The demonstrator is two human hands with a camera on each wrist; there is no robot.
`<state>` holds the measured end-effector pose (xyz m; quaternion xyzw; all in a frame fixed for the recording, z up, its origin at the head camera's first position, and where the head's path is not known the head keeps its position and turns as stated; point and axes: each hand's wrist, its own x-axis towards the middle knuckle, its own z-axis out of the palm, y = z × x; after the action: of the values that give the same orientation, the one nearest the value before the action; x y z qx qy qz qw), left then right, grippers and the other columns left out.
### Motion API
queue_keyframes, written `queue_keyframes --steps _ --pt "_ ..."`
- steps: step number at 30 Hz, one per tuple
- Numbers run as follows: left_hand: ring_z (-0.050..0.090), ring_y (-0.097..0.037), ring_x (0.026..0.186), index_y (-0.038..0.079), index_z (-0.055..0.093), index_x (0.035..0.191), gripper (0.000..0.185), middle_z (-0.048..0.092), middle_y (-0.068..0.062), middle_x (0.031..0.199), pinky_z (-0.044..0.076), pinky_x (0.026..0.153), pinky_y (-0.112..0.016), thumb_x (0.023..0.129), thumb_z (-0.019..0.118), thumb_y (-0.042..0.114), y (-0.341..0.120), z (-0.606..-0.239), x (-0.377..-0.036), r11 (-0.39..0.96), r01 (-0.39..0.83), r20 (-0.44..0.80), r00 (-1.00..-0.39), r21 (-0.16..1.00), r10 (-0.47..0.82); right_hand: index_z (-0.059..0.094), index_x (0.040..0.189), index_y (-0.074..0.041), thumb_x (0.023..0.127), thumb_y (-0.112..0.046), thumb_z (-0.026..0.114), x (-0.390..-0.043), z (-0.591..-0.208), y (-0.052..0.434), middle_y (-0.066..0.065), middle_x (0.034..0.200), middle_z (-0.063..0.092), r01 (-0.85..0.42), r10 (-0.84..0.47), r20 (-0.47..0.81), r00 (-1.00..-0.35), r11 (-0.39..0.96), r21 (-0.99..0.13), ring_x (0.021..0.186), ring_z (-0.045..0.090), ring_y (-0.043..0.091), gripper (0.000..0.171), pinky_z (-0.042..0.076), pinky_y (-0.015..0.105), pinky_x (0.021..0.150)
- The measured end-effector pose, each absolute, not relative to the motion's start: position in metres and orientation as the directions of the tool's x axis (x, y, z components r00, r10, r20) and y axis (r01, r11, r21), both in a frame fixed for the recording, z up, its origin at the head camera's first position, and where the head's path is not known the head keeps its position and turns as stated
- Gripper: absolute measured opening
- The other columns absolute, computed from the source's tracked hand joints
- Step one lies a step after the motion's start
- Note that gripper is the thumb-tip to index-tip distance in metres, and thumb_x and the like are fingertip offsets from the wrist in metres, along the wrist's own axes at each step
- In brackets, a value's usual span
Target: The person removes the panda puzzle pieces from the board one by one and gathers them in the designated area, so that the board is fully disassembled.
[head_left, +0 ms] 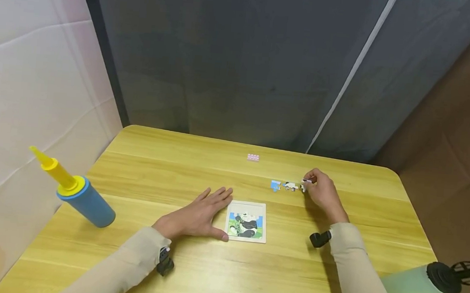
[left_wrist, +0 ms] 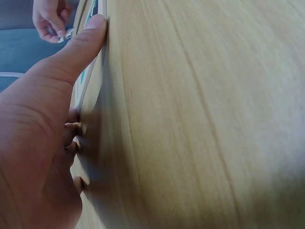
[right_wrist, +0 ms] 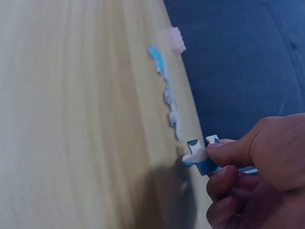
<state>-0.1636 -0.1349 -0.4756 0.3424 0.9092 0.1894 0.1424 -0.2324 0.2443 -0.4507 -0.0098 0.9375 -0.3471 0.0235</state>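
Observation:
A square panda puzzle in a pale frame lies on the table, its lower part filled with pieces and its upper strip bare. My left hand rests at the frame's left side with fingers spread; its thumb touches the edge. Between thumb and fingers, my right hand pinches a white, blue and dark puzzle piece just above the tabletop. Left of that hand lie a blue puzzle piece and a mostly white puzzle piece. The right fingers partly hide the held piece.
A pink toy brick sits near the far edge. On the left stands a blue and yellow hand pump. A pale green bottle-like object with a black top is by the right forearm. Dark curtain hangs behind the table.

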Motion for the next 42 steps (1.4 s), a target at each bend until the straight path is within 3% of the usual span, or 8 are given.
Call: queue_keyframes --steps 6,14,21,28,34,37,42 --pt "0.011 -0.034 0.169 0.003 0.025 0.169 0.116 0.012 -0.012 0.181 0.005 0.137 -0.062 0.088 0.075 0.070 -0.136 -0.478 -0.163 0.699 0.565 -0.136 -0.727 0.439 0.673 0.067 0.115 0.001 0.105 -0.005 0.060 -0.235 -0.459 0.246 0.022 0.112 0.070 0.040 -0.010 -0.078 -0.997 0.783 -0.620 0.095 0.061 0.030 0.013 0.051 0.041 0.086" --pt "0.012 -0.034 0.169 0.002 0.026 0.168 0.116 0.014 -0.013 0.181 0.006 0.137 -0.063 0.087 0.075 0.070 -0.135 -0.478 -0.162 0.698 0.555 -0.133 -0.732 0.452 0.668 0.071 0.117 0.002 0.105 -0.007 0.061 -0.237 -0.465 0.247 0.024 0.118 0.073 0.047 0.011 -0.064 -0.998 0.805 -0.591 0.102 0.065 0.036 0.017 0.054 0.053 0.096" --pt "0.012 -0.034 0.169 0.003 0.026 0.169 0.116 0.013 -0.012 0.181 0.006 0.137 -0.063 0.088 0.075 0.070 -0.134 -0.478 -0.162 0.698 0.561 -0.130 -0.731 0.445 0.670 0.073 0.115 0.001 0.104 -0.007 0.064 -0.236 -0.470 0.247 0.024 0.119 0.068 0.034 0.027 -0.021 -0.999 0.812 -0.582 0.103 0.065 0.037 0.017 0.054 0.054 0.094" --pt "0.010 -0.033 0.170 0.005 0.024 0.169 0.117 0.011 -0.010 0.181 0.004 0.137 -0.062 0.088 0.074 0.072 -0.135 -0.478 -0.162 0.705 0.559 -0.145 -0.730 0.436 0.668 0.069 0.127 0.000 0.107 -0.014 0.062 -0.227 -0.461 0.240 0.022 0.129 0.062 0.036 0.085 0.052 -0.995 0.792 -0.609 0.113 0.061 0.040 0.026 0.052 0.056 0.098" --pt "0.011 -0.033 0.170 0.005 0.025 0.169 0.117 0.012 -0.010 0.181 0.005 0.137 -0.062 0.087 0.075 0.071 -0.135 -0.477 -0.163 0.706 0.559 -0.135 -0.735 0.435 0.665 0.069 0.128 -0.002 0.107 -0.017 0.063 -0.213 -0.438 0.219 0.019 0.132 0.063 -0.028 0.050 0.104 -0.993 0.771 -0.637 0.089 0.059 0.030 0.026 0.049 0.038 0.074" --pt "0.010 -0.032 0.170 0.005 0.024 0.170 0.117 0.011 -0.010 0.181 0.004 0.138 -0.062 0.087 0.074 0.072 -0.135 -0.477 -0.163 0.708 0.557 -0.141 -0.734 0.435 0.664 0.071 0.126 -0.003 0.106 -0.017 0.064 -0.204 -0.431 0.206 0.017 0.129 0.065 -0.064 0.017 0.120 -0.993 0.766 -0.640 0.085 0.059 0.026 0.025 0.046 0.031 0.070" --pt "0.010 -0.033 0.170 0.004 0.025 0.169 0.117 0.012 -0.011 0.181 0.006 0.137 -0.063 0.087 0.074 0.072 -0.134 -0.478 -0.163 0.702 0.560 -0.136 -0.731 0.440 0.669 0.073 0.123 -0.005 0.105 -0.016 0.067 -0.189 -0.428 0.185 0.014 0.122 0.068 -0.109 -0.031 0.130 -0.991 0.755 -0.646 0.079 0.055 0.023 0.023 0.044 0.031 0.067"
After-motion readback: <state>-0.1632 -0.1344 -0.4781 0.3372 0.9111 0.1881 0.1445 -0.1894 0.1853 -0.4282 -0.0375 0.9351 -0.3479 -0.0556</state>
